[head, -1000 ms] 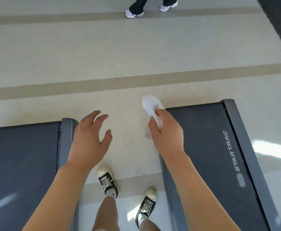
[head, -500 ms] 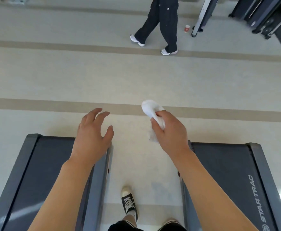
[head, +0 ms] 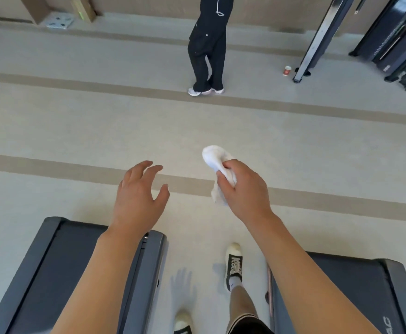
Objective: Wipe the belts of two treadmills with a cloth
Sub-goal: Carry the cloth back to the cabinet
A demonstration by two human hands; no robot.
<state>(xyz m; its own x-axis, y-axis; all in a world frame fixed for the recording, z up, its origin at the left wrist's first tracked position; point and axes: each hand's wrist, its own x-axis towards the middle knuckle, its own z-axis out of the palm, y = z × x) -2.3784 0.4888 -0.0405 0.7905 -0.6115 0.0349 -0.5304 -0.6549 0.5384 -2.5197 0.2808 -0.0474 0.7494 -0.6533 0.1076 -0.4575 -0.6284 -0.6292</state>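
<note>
My right hand point(head: 242, 189) grips a bunched white cloth point(head: 217, 162), held in the air over the pale floor beyond the treadmill ends. My left hand point(head: 138, 198) hovers beside it with fingers spread and holds nothing. The dark belt of the left treadmill point(head: 59, 273) lies under my left forearm. At the lower right is the belt of the right treadmill point(head: 356, 292), partly hidden by my right arm. Neither hand touches a belt.
I stand in the gap between the two treadmills; my shoes point(head: 233, 263) are on the floor there. A person in dark trousers point(head: 208, 49) stands ahead. A small cup point(head: 287, 70), a metal post point(head: 317, 39) and dark gym machines point(head: 399, 37) are at the far right.
The view has lifted and I have stepped forward: both treadmill ends slid down the frame, and the person ahead and the far machines came into view. Both hands keep their pose, the right still gripping the cloth.
</note>
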